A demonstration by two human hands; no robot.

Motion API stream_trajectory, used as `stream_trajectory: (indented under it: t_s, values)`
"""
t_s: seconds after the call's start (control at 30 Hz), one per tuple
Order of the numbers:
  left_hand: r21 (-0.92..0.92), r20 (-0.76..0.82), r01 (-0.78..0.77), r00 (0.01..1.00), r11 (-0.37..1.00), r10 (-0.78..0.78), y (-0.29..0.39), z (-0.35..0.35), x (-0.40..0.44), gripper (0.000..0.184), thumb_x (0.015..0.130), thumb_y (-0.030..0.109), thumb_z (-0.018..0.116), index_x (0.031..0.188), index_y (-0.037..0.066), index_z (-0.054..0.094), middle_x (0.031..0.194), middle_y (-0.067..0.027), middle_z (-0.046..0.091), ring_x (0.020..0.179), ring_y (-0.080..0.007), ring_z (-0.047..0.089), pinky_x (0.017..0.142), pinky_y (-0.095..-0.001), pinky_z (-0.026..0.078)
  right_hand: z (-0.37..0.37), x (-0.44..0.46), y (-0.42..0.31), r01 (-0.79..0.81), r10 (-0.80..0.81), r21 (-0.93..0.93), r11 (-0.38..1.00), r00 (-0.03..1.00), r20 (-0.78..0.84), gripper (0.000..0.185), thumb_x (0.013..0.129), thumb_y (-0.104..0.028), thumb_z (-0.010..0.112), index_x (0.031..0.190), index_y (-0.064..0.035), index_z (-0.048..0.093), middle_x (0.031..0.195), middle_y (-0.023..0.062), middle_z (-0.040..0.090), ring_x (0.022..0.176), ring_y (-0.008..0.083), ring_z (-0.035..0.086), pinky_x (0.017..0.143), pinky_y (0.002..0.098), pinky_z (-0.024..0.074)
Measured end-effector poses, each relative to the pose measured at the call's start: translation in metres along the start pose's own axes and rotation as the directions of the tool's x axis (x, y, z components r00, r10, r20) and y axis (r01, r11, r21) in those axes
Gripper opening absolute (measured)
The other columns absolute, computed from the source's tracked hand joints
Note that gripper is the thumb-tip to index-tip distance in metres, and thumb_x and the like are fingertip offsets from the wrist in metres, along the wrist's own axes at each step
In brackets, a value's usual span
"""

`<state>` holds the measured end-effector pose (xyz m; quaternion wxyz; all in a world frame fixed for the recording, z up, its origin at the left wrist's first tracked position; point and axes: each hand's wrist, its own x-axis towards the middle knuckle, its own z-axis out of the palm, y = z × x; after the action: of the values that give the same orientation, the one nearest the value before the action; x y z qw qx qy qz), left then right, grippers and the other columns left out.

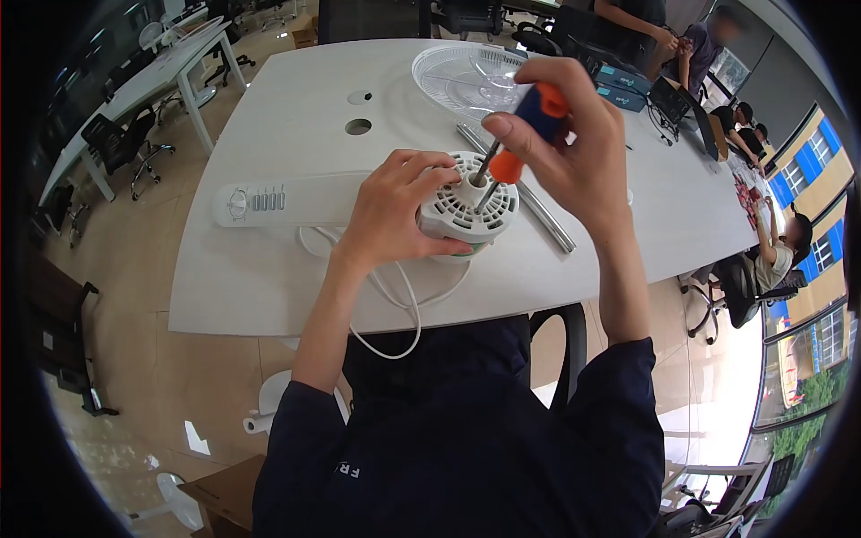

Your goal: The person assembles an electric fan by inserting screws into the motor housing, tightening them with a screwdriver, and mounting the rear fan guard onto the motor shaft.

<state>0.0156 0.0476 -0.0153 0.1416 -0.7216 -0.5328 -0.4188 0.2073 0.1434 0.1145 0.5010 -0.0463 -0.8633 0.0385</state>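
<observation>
My left hand (387,206) is wrapped round the side of a white fan motor housing (459,231) with a slotted top, holding it on the table. My right hand (581,166) grips a screwdriver (541,114) with an orange and blue handle. Its shaft slants down to the slotted top of the housing, close to my left fingertips. The exact spot where the tip meets the housing is too small to make out. A white control panel with buttons (256,204) lies left of my left hand, and a white cord (415,314) loops over the table's front edge.
Behind my right hand lie a fan grille (439,76) and a clear plastic fan blade (495,76). A metal pole (549,224) rests diagonally beside the housing. Blue boxes (621,85) stand at the table's back right. Other people sit or stand further right.
</observation>
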Motion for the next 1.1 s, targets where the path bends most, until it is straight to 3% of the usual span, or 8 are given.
stream_trajectory:
  t_s: [0.17, 0.23, 0.4, 0.53, 0.7, 0.83, 0.9, 1.1]
  values:
    - [0.001, -0.004, -0.002, 1.0, 1.0, 0.002, 0.0, 0.0, 0.001, 0.075, 0.054, 0.046, 0.099, 0.115, 0.016, 0.069, 0.129, 0.002, 0.067, 0.119, -0.0264, 0.063, 0.099, -0.0424, 0.056, -0.004, 0.024, 0.009, 0.183, -0.201, 0.229, 0.956, 0.978, 0.056, 0.033, 0.094, -0.028, 0.075, 0.115, -0.0038, 0.068, 0.079, 0.0086, 0.068, 0.064, 0.0246, 0.062, 0.06, 0.0332, 0.0495]
    - [-0.004, -0.006, -0.001, 1.0, 1.0, 0.001, 0.0, -0.001, 0.001, 0.075, 0.054, 0.046, 0.099, 0.115, 0.016, 0.069, 0.129, 0.0022, 0.067, 0.119, -0.0264, 0.063, 0.099, -0.0424, 0.056, -0.019, 0.03, 0.002, -0.122, 0.08, 0.164, 0.979, 0.967, 0.24, 0.029, 0.094, -0.029, 0.075, 0.105, -0.0031, 0.071, 0.08, 0.008, 0.068, 0.063, 0.0233, 0.061, 0.058, 0.0323, 0.0476]
    - [-0.005, 0.008, 0.01, 1.0, 1.0, -0.01, 0.0, -0.002, 0.0, 0.074, 0.055, 0.046, 0.099, 0.115, 0.016, 0.069, 0.129, 0.0025, 0.067, 0.118, -0.0263, 0.063, 0.099, -0.0422, 0.057, -0.021, 0.029, 0.001, -0.142, 0.216, -0.276, 0.951, 0.941, 0.262, 0.024, 0.094, -0.027, 0.077, 0.095, -0.0035, 0.069, 0.084, 0.0085, 0.069, 0.064, 0.0181, 0.06, 0.057, 0.033, 0.0458]
    - [-0.003, 0.001, 0.005, 1.0, 1.0, -0.005, -0.001, 0.0, 0.001, 0.074, 0.055, 0.047, 0.098, 0.115, 0.015, 0.069, 0.13, 0.0023, 0.067, 0.119, -0.0261, 0.063, 0.099, -0.0419, 0.057, -0.005, 0.019, 0.01, -0.065, 0.019, 0.242, 0.968, 0.982, 0.187, 0.026, 0.093, -0.026, 0.076, 0.102, -0.0032, 0.067, 0.106, 0.0105, 0.07, 0.09, 0.019, 0.068, 0.081, 0.0338, 0.0527]
    - [-0.01, 0.011, 0.026, 1.0, 1.0, -0.026, 0.0, -0.001, 0.001, 0.075, 0.055, 0.048, 0.098, 0.116, 0.015, 0.069, 0.13, 0.0021, 0.067, 0.119, -0.0261, 0.063, 0.099, -0.0418, 0.057, -0.011, 0.018, 0.02, -0.32, -0.009, 0.823, 0.47, 0.93, 0.367, 0.037, 0.092, -0.019, 0.077, 0.123, -0.0011, 0.065, 0.118, 0.0129, 0.071, 0.108, 0.0238, 0.071, 0.098, 0.0393, 0.0549]
    - [0.0, 0.011, 0.016, 1.0, 1.0, -0.016, 0.0, -0.001, 0.001, 0.076, 0.054, 0.049, 0.098, 0.116, 0.015, 0.07, 0.13, 0.0019, 0.067, 0.119, -0.0265, 0.062, 0.1, -0.042, 0.056, -0.017, 0.022, 0.017, -0.362, 0.145, 0.586, 0.725, 0.912, 0.383, 0.04, 0.093, -0.026, 0.077, 0.124, -0.003, 0.065, 0.109, 0.0136, 0.072, 0.097, 0.0208, 0.071, 0.087, 0.0365, 0.0566]
    - [0.001, 0.014, 0.014, 1.0, 1.0, -0.014, -0.001, -0.001, 0.001, 0.076, 0.054, 0.049, 0.098, 0.116, 0.015, 0.07, 0.13, 0.0019, 0.067, 0.119, -0.0266, 0.062, 0.1, -0.0421, 0.056, -0.02, 0.027, 0.019, -0.166, 0.186, -0.088, 0.982, 0.917, 0.352, 0.042, 0.094, -0.032, 0.076, 0.126, -0.006, 0.066, 0.1, 0.0139, 0.071, 0.085, 0.0182, 0.068, 0.076, 0.0343, 0.055]
    - [0.001, 0.017, 0.021, 1.0, 1.0, -0.021, -0.001, -0.002, 0.001, 0.077, 0.054, 0.049, 0.098, 0.117, 0.014, 0.069, 0.13, 0.0018, 0.067, 0.118, -0.0264, 0.063, 0.099, -0.042, 0.057, -0.029, 0.025, 0.023, -0.077, -0.132, 0.442, 0.894, 0.896, 0.423, 0.037, 0.101, -0.018, 0.062, 0.134, -0.0025, 0.06, 0.119, 0.0145, 0.068, 0.109, 0.0227, 0.064, 0.097, 0.0375, 0.0505]
